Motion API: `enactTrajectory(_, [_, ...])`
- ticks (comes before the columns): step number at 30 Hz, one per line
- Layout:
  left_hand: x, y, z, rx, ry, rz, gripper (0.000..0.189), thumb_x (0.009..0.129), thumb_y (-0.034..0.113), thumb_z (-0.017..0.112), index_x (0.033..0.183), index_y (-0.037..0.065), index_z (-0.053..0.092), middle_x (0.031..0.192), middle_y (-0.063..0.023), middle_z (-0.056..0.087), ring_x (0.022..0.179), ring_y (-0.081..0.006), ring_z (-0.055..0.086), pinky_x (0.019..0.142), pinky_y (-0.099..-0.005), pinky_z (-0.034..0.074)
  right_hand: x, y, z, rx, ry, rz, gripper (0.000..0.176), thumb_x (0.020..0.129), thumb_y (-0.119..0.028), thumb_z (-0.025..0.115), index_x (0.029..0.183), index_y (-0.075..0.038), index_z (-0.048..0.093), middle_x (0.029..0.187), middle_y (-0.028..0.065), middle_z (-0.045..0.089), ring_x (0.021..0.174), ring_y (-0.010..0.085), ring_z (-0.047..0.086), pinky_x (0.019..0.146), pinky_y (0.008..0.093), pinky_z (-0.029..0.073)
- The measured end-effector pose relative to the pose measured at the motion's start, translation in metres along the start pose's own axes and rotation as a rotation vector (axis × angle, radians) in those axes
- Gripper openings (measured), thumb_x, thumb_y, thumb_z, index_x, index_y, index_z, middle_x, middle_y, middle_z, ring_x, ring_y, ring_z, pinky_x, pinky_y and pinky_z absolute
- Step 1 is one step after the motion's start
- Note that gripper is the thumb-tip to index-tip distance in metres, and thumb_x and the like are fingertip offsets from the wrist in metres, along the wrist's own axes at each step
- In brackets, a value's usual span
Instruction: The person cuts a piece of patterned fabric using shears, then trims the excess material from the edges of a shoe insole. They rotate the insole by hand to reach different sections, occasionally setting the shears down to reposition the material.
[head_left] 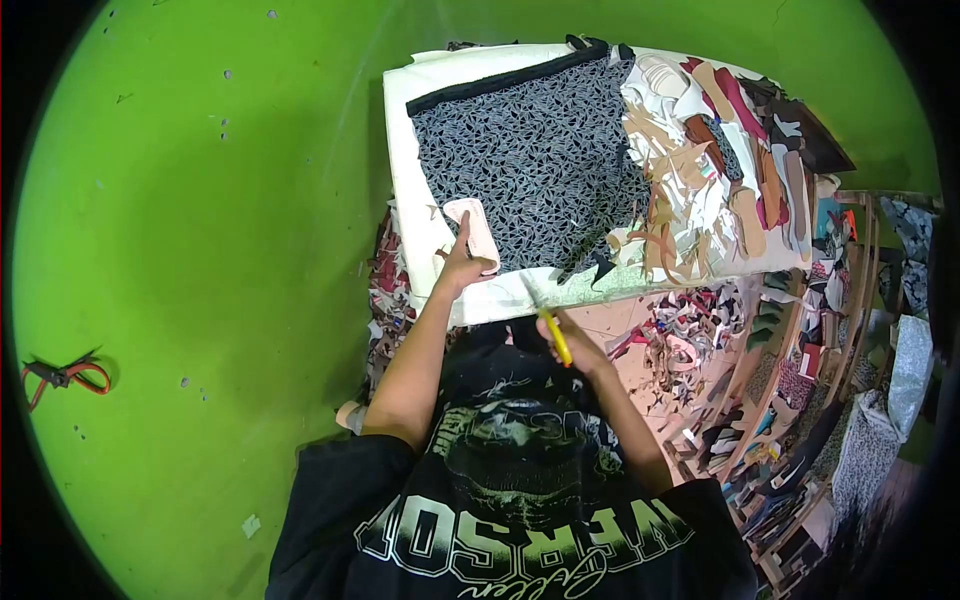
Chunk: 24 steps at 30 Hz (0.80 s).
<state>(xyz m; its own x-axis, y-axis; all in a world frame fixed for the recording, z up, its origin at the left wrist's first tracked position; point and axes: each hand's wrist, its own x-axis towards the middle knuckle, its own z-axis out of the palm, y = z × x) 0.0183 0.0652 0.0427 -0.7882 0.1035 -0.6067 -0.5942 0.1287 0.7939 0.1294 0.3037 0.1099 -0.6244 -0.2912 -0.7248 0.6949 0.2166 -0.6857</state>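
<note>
A dark patterned cloth (530,160) with a black band along its far edge lies over the white-topped table. On its near left corner rests a pale pink, rounded, sole-shaped piece (480,225). My left hand (463,268) holds this piece against the cloth, one finger stretched along it and the thumb at its near end. Close to the table's front edge, my right hand (572,340) is closed around the yellow handle of a knife (556,335). Its blade points forward and left, over the white edge. A narrow loose strip of the cloth lies near the blade.
Cut scraps (680,200) in beige and white cover the table's right part, beside rows of sole-shaped pieces (795,190). More scraps (690,330) litter the floor. A rack (790,390) with material stands at right. Red-handled pliers or cutters (65,375) appear at far left against green.
</note>
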Motion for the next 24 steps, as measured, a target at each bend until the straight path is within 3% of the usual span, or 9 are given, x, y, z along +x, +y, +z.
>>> enactTrajectory(3, [-0.001, 0.009, -0.001, -0.035, -0.004, -0.099, 0.116, 0.072, -0.013, 0.068, 0.156, 0.032, 0.003, 0.157, -0.0142, 0.026, 0.121, -0.0263, 0.053, 0.083, -0.0327, 0.056, 0.001, 0.009, 0.018, 0.215, -0.175, 0.156, 0.076, 0.083, -0.074, 0.056, 0.116, -0.006, 0.046, 0.073, 0.0011, 0.049, 0.054, 0.0093, 0.049, 0.048, 0.0239, 0.040])
enactTrajectory(6, [-0.002, 0.012, -0.002, -0.039, -0.020, -0.128, 0.117, 0.072, -0.013, 0.069, 0.156, 0.034, 0.002, 0.158, -0.0139, 0.023, 0.119, -0.0260, 0.055, 0.083, -0.0324, 0.057, 0.011, 0.020, 0.039, 0.299, -0.104, 0.099, 0.077, 0.084, -0.075, 0.052, 0.120, -0.008, 0.046, 0.072, -0.0009, 0.044, 0.057, 0.0089, 0.048, 0.048, 0.0226, 0.040])
enactTrajectory(10, [0.002, 0.006, -0.002, -0.070, -0.022, -0.141, 0.116, 0.072, -0.011, 0.069, 0.156, 0.034, 0.003, 0.149, -0.0128, 0.040, 0.106, -0.0213, 0.060, 0.077, -0.0316, 0.056, 0.030, 0.017, 0.052, 0.322, -0.032, -0.010, 0.066, 0.084, -0.072, 0.054, 0.102, -0.009, 0.045, 0.072, 0.0009, 0.044, 0.055, 0.0097, 0.047, 0.048, 0.0240, 0.039])
enactTrajectory(11, [0.004, 0.003, -0.003, -0.079, -0.022, -0.171, 0.116, 0.072, -0.011, 0.069, 0.156, 0.033, 0.003, 0.142, -0.0133, 0.047, 0.101, -0.0194, 0.062, 0.075, -0.0310, 0.056, 0.034, 0.018, 0.053, 0.317, -0.017, -0.017, 0.066, 0.085, -0.072, 0.054, 0.101, -0.009, 0.044, 0.071, 0.0009, 0.044, 0.055, 0.0097, 0.048, 0.048, 0.0245, 0.040])
enactTrajectory(14, [-0.002, 0.009, -0.002, -0.143, -0.033, -0.196, 0.114, 0.075, -0.010, 0.068, 0.155, 0.036, 0.002, 0.117, -0.0096, 0.060, 0.096, -0.0180, 0.063, 0.082, -0.0365, 0.057, 0.028, -0.003, 0.053, 0.334, -0.001, -0.032, 0.066, 0.085, -0.072, 0.053, 0.100, -0.009, 0.044, 0.071, 0.0009, 0.044, 0.056, 0.0096, 0.048, 0.048, 0.0247, 0.041])
enactTrajectory(24, [-0.016, 0.027, 0.005, -0.394, -0.035, -0.289, 0.110, 0.079, -0.015, 0.063, 0.155, 0.034, 0.000, 0.107, -0.0097, 0.061, 0.096, -0.0203, 0.064, 0.089, -0.0387, 0.059, 0.011, -0.037, 0.030, 0.304, -0.052, -0.054, 0.054, 0.092, -0.061, 0.054, 0.094, -0.008, 0.046, 0.064, 0.0010, 0.047, 0.048, 0.0098, 0.047, 0.044, 0.0238, 0.042])
